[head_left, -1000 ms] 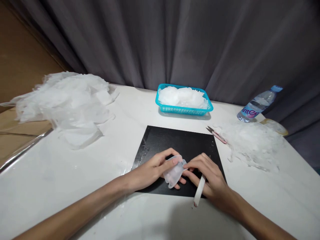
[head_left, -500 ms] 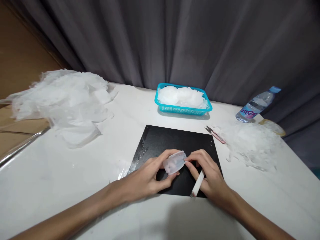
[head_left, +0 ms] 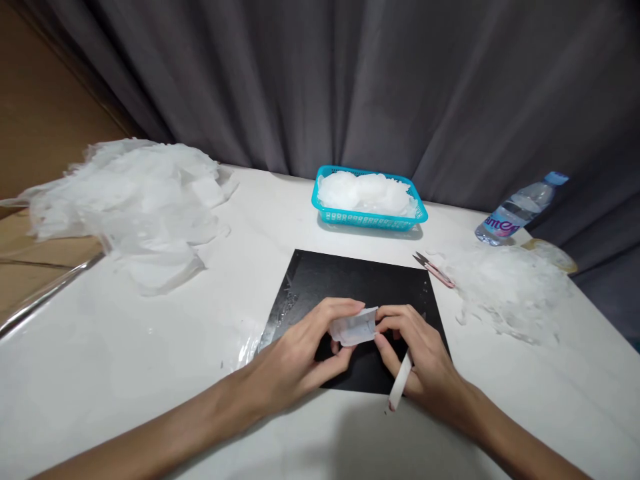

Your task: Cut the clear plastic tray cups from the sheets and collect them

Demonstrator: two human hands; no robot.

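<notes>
A small translucent white cup-shaped piece (head_left: 354, 327), apparently soft plastic, is tilted on its side above the black mat (head_left: 350, 273). My left hand (head_left: 317, 347) closes around it, thumb below and fingers above and behind. At the piece's right edge, my right hand (head_left: 413, 347) pinches or touches the rim with its fingertips. A slim white stick-like tool (head_left: 400, 381) is tucked in my right palm, one end pointing down toward the mat's front edge; its far end is hidden by the fingers.
Behind the mat stands a blue basket (head_left: 373, 221) of white translucent pieces. Pink-handled thread snips (head_left: 439, 275) lie by a heap of clear scraps (head_left: 515, 290) on the right, near a water bottle (head_left: 517, 210). A large pile of thin white sheets (head_left: 145, 200) covers the back left.
The cup-shaped piece has turned in my left hand, so its opening shows differently. My right fingers have shifted along its right rim, and the white tool has swung slightly.
</notes>
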